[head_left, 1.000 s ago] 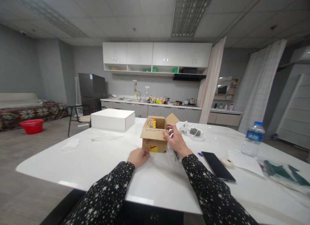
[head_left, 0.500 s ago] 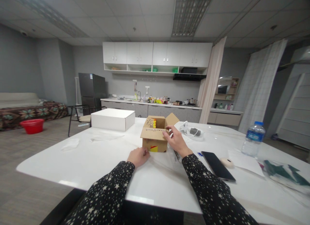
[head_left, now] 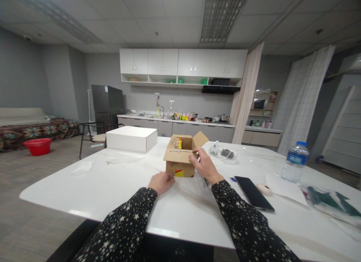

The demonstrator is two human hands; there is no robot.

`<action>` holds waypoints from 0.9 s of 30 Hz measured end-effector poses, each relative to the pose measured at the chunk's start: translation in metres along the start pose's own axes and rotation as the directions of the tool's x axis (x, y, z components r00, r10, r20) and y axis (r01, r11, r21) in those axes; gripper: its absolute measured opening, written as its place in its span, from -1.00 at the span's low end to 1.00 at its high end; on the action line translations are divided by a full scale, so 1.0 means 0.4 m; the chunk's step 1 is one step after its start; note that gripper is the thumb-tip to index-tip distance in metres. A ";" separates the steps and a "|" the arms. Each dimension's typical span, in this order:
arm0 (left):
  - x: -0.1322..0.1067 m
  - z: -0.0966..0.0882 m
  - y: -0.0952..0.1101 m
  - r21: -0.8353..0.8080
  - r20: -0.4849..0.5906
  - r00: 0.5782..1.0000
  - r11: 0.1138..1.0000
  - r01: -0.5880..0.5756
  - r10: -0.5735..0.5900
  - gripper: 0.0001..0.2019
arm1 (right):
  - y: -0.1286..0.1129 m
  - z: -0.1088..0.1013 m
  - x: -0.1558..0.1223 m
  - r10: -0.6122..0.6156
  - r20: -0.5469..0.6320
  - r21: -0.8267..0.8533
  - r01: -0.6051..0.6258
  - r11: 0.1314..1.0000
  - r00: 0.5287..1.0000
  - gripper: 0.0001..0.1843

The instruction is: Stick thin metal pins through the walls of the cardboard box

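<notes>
A small open cardboard box [head_left: 184, 169] with yellow-and-red print stands on the white table [head_left: 118, 190] in front of me. Its near flap [head_left: 176, 156] is folded out toward me, with a row of several tiny round pieces along its far edge; more dark specks dot the left flap [head_left: 172, 143]. At the box's lower left front corner, my left hand [head_left: 161, 182] rests on the table, fingers curled against the cardboard. My right hand [head_left: 205, 164] is over the flap's right end, thumb and fingers drawn together; anything between the fingertips is too small to make out.
A white box [head_left: 131, 139] stands at the back left. Beyond my right hand lies a white corded object [head_left: 225, 153]. On the right are a black phone [head_left: 254, 194], a water bottle [head_left: 295, 164], a paper sheet and a plastic bag [head_left: 332, 202]. A clear packet lies beneath my right wrist.
My right hand has shifted very slightly down on the flap. The left hand and the box stay where they were.
</notes>
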State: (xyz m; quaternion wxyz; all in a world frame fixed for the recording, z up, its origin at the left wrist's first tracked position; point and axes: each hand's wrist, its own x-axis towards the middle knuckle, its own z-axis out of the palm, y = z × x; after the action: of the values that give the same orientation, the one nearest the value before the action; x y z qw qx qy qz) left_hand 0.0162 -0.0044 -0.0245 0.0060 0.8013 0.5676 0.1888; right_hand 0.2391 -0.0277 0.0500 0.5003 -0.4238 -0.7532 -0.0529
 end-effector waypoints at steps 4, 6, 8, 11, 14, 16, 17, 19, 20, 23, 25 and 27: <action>-0.004 -0.003 0.003 -0.005 0.004 1.000 1.000 0.000 0.000 -0.75 | -0.011 0.001 -0.007 -0.004 0.012 -0.046 0.005 0.999 1.000 -0.70; -0.005 -0.006 0.005 -0.006 0.006 1.000 1.000 0.000 0.000 -0.75 | -0.016 0.003 -0.011 -0.013 0.019 -0.054 0.014 0.998 1.000 -0.67; -0.006 -0.008 0.007 -0.009 0.011 1.000 1.000 0.001 -0.001 -0.76 | -0.020 0.003 -0.015 -0.027 0.024 -0.057 0.028 0.998 0.999 -0.66; -0.005 -0.009 0.010 -0.028 0.010 1.000 1.000 0.006 -0.006 -0.77 | -0.022 0.002 -0.019 -0.037 0.038 -0.071 0.039 0.997 0.999 -0.63; -0.001 -0.013 0.014 -0.077 -0.015 1.000 0.997 0.025 -0.027 -0.78 | -0.022 -0.001 -0.021 -0.037 0.053 -0.089 0.041 0.995 0.998 -0.60; 0.002 -0.018 0.017 -0.132 -0.049 0.998 0.990 0.042 -0.049 -0.79 | -0.021 -0.003 -0.023 -0.034 0.059 -0.093 0.039 0.995 0.998 -0.59; 0.003 -0.021 0.019 -0.163 -0.075 0.995 0.985 0.050 -0.063 -0.79 | -0.021 -0.004 -0.023 -0.032 0.061 -0.093 0.038 0.995 0.998 -0.59; 0.004 -0.029 0.022 -0.229 -0.136 0.986 0.971 0.067 -0.100 -0.79 | -0.019 -0.005 -0.024 -0.026 0.064 -0.092 0.032 0.995 0.998 -0.59; 0.004 -0.034 0.024 -0.263 -0.174 0.977 0.962 0.074 -0.123 -0.79 | -0.019 -0.006 -0.025 -0.024 0.066 -0.091 0.030 0.995 0.998 -0.59; 0.002 -0.045 0.029 -0.348 -0.298 0.936 0.935 0.073 -0.185 -0.78 | -0.020 -0.008 -0.025 -0.015 0.076 -0.086 0.021 0.996 0.997 -0.59; 0.001 -0.049 0.030 -0.383 -0.376 0.901 0.922 0.060 -0.215 -0.79 | -0.020 -0.009 -0.025 -0.012 0.080 -0.082 0.019 0.996 0.997 -0.59; 0.003 -0.048 0.028 -0.407 -0.424 0.875 0.912 0.047 -0.234 -0.78 | -0.021 -0.010 -0.025 -0.013 0.080 -0.079 0.019 0.997 0.997 -0.59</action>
State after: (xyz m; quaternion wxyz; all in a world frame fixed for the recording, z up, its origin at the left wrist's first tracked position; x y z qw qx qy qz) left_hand 0.0208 -0.0114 -0.0039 0.0410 0.6716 0.5619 0.4811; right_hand 0.2375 -0.0407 0.0467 0.4522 -0.4390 -0.7732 -0.0699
